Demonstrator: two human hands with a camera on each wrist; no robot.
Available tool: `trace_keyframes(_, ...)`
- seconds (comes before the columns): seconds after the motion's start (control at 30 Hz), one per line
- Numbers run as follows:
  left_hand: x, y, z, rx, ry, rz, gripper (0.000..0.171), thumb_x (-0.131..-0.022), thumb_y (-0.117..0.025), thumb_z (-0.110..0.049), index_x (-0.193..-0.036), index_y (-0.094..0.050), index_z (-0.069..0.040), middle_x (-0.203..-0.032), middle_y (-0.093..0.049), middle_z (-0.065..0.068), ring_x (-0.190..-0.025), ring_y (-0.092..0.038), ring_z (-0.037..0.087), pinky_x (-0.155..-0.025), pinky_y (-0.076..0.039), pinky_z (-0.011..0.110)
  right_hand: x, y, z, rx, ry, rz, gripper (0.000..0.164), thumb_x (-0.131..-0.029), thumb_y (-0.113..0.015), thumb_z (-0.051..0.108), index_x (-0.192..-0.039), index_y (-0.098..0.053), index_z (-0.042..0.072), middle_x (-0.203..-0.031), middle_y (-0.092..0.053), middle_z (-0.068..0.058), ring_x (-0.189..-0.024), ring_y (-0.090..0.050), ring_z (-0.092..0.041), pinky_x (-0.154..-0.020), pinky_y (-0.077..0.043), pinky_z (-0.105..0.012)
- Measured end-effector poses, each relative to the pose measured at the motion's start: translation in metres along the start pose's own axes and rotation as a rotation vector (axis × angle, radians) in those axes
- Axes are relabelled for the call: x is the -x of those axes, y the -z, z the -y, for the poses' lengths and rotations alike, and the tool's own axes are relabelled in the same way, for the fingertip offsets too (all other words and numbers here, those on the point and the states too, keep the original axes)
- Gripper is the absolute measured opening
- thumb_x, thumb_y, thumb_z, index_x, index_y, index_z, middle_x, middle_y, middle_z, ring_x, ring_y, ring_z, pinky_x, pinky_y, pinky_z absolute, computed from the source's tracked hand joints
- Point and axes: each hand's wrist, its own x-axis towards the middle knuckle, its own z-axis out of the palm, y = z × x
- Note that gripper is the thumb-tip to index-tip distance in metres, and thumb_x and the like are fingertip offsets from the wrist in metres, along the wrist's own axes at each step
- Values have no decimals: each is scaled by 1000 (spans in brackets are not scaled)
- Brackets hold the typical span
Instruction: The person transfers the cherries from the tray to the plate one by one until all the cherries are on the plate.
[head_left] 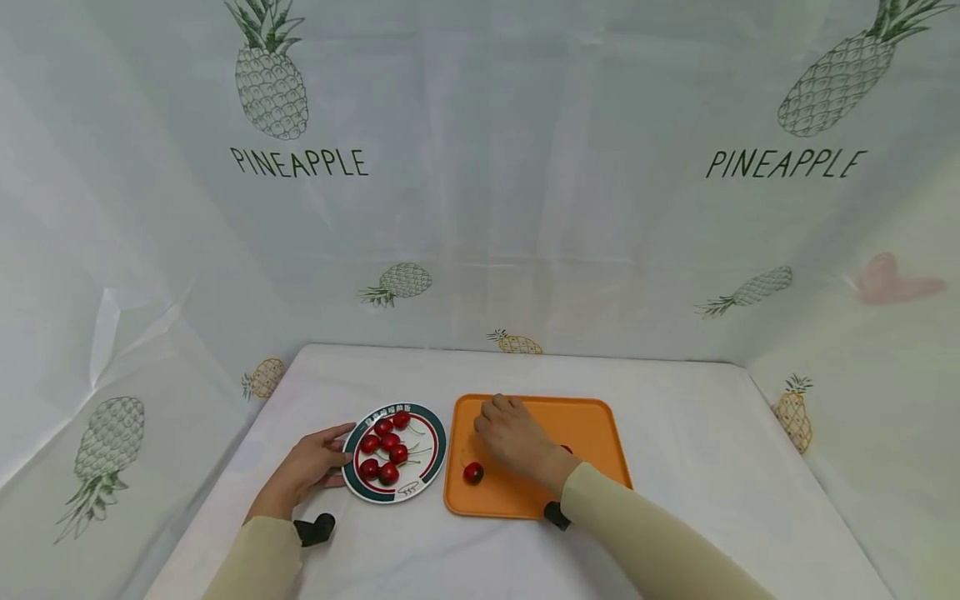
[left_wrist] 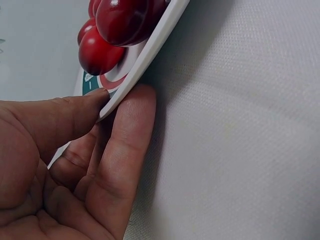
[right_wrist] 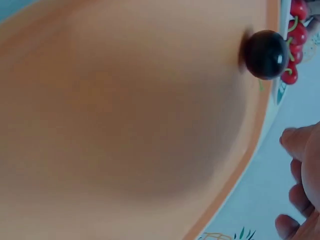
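Note:
My left hand (head_left: 313, 460) pinches the rim of a round plate (head_left: 437, 471), with the thumb on top and fingers underneath in the left wrist view. Several red cherries (head_left: 390, 442) with stems lie on this white plate with its green band. My right hand (head_left: 517, 435) is over the orange tray (head_left: 603, 417). In the right wrist view its thumb and loosely bent fingers (right_wrist: 299, 197) stand apart, with nothing visible between them. One cherry (head_left: 472, 473) lies at the tray's left side, looking dark in the right wrist view. Another cherry (head_left: 566, 449) is mostly hidden behind the right wrist.
A white cloth (head_left: 690, 467) covers the table. Plate and tray lie side by side, a narrow gap between them. A pineapple-printed curtain (head_left: 525, 208) hangs behind and at both sides. Black straps (head_left: 315, 529) are at the wrists.

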Motion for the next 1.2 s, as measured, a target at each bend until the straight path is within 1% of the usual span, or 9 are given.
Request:
trace_keyframes(0.13,0,0,0,5,5,-2,65,-100,-64,2,-160,-45,-11,-140,-54,28,-85,-70,20,-75,-66,37,2,-7,0,-34,82,6,20,-103,-71,19,-122,-73,21,-114,-64,2,-106,-51,-19,-89,-48,-30)
trace_keyframes(0.23,1,0,-1,10,7,-2,65,-100,-63,2,-160,-45,-11,-141,-53,28,-85,-70,20,-75,-66,37,1,-11,2,-60,128,22,19,-105,-67,21,-122,-72,24,-115,-62,3,-106,-48,-18,-86,-43,-29)
trace_keyframes(0.4,1,-1,-1,17,10,-1,64,-100,-63,3,-160,-45,-11,-141,-53,29,-85,-71,21,-75,-66,38,-3,-15,6,-122,150,57,19,-107,-63,24,-123,-71,31,-111,-60,4,-105,-46,-17,-85,-41,-28)
trace_keyframes(0.53,2,-1,-2,18,11,1,64,-100,-62,2,-160,-45,-11,-142,-51,29,-85,-71,21,-75,-66,38,-4,-18,7,-131,147,86,25,-108,-60,23,-126,-71,34,-111,-59,5,-105,-45,-17,-87,-42,-29)
trace_keyframes(0.63,2,0,-3,17,9,3,64,-100,-62,2,-161,-44,-11,-143,-52,29,-85,-71,21,-75,-66,38,-4,-19,6,-127,139,95,24,-107,-62,25,-126,-72,34,-113,-59,4,-106,-45,-18,-89,-43,-30)
trace_keyframes(0.77,1,0,-2,15,7,1,65,-100,-63,2,-160,-44,-11,-142,-53,29,-85,-71,21,-75,-66,38,0,-20,4,-129,125,84,22,-106,-64,29,-125,-73,34,-116,-60,3,-106,-46,-18,-89,-45,-29)
trace_keyframes(0.97,1,0,-3,9,3,0,64,-100,-62,2,-160,-44,-10,-141,-53,29,-85,-70,20,-75,-66,37,11,-18,1,-144,80,84,20,-105,-65,33,-122,-76,29,-114,-60,3,-104,-46,-17,-89,-46,-29)
trace_keyframes(1.2,3,0,-4,0,7,8,65,-101,-64,0,-161,-44,-11,-143,-52,29,-86,-70,21,-76,-66,36,22,-19,1,-129,47,69,19,-105,-67,33,-117,-77,22,-107,-59,3,-99,-46,-16,-83,-44,-26)
